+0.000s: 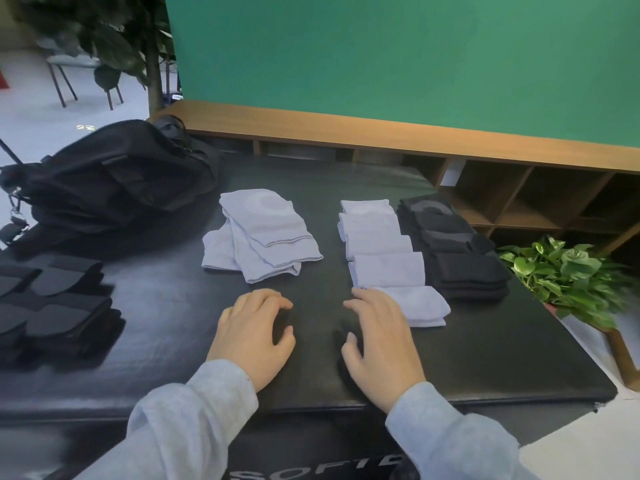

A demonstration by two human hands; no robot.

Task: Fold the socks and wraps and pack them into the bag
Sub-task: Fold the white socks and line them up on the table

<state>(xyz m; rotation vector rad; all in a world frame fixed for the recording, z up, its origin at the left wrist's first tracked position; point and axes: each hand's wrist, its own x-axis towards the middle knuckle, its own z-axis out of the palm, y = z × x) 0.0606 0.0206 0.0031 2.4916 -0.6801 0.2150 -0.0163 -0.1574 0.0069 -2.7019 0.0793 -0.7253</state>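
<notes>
Both hands, left (251,336) and right (381,344), rest released on the tabletop (166,317), holding nothing. White socks (265,233) lie unfolded ahead; bag (114,181) far left. Next, I judge, take one sock to fold.

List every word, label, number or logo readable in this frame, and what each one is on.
"SOFTE": pale capitals on the black front face below the black tabletop, cut off by the right sleeve, so the word may run on.
Pale marks on the floor beyond the black backpack: too blurred to read.
Ring-shaped marks on the unfolded white socks and the black socks: logos, no legible letters.
</notes>
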